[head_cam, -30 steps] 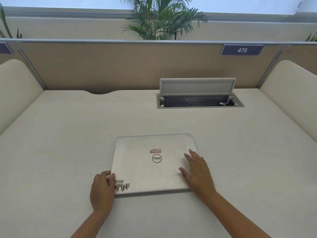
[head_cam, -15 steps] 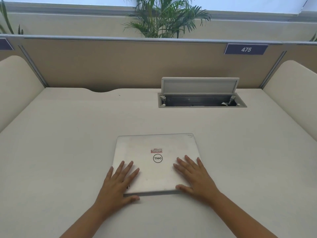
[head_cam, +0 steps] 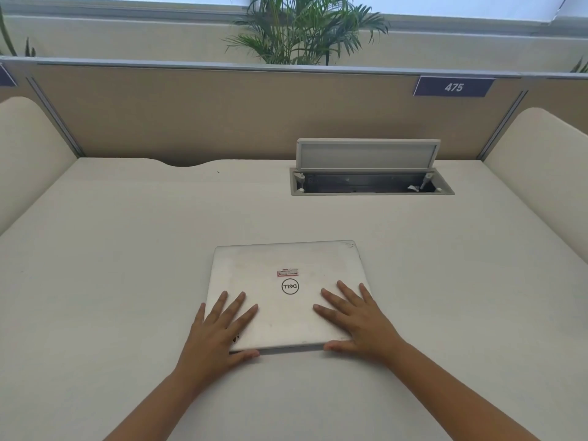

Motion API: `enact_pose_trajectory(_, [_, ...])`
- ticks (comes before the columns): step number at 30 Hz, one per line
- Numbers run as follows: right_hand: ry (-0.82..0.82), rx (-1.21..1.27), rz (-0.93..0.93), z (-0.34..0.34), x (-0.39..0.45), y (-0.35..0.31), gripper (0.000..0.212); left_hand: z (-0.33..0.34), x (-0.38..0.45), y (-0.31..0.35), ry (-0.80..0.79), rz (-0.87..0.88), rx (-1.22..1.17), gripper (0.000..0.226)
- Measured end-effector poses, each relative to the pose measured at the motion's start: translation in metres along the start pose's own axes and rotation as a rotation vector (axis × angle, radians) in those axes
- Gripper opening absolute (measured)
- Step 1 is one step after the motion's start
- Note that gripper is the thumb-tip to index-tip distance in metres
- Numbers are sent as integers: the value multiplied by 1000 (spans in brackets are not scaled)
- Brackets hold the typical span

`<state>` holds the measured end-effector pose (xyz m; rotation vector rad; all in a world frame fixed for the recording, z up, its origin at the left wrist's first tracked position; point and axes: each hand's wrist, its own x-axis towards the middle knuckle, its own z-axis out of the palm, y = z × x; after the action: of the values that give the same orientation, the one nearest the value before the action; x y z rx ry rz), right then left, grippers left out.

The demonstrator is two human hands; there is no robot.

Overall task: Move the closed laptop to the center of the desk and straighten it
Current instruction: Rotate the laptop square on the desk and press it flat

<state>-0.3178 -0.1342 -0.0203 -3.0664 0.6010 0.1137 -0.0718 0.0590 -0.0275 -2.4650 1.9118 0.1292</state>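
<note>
The desk [head_cam: 127, 265] was a broad cream surface, walled at its far edge by a tan partition [head_cam: 206, 116] and flanked at its left and right edges by rounded cream side panels. A palm plant [head_cam: 305, 30] rose behind the partition, and a dark blue sign [head_cam: 453, 87] reading 475 hung near the partition's upper right. Set into the desk close to the far edge, right of the middle, was a cable box [head_cam: 370, 186] with its grey lid [head_cam: 367, 154] tipped up toward the partition. A shallow notch cut into the far edge left of the middle. The closed laptop [head_cam: 286, 262] lay flat on the desk about midway between the left and right edges and closer to the near edge than the far one, its sides roughly square with the desk edges and its far right corner very slightly higher in view than its far left. Its silver lid carried a round logo near the middle and a small red-and-white sticker [head_cam: 288, 272] just beyond that. The left hand [head_cam: 219, 332] lay open and flat on the laptop's near left corner, fingers spread across the lid and thumb along the near edge, gripping nothing. The right hand [head_cam: 359, 319] lay likewise open and flat on the near right corner, fingers fanned on the lid and thumb at the near edge, closed around nothing.
</note>
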Motion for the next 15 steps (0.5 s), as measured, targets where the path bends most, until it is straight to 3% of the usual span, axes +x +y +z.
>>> enact_pose_trajectory(6, [-35, 124, 21, 2, 2, 2, 77, -2, -1, 1, -9, 8, 2, 76])
enact_pose_trajectory(11, [41, 418, 262, 11, 8, -11, 63, 0, 1, 8, 78, -56, -151, 76])
enact_pose_trajectory(15, [109, 361, 401, 17, 17, -22, 66, 4, 13, 14, 153, -171, -253, 81])
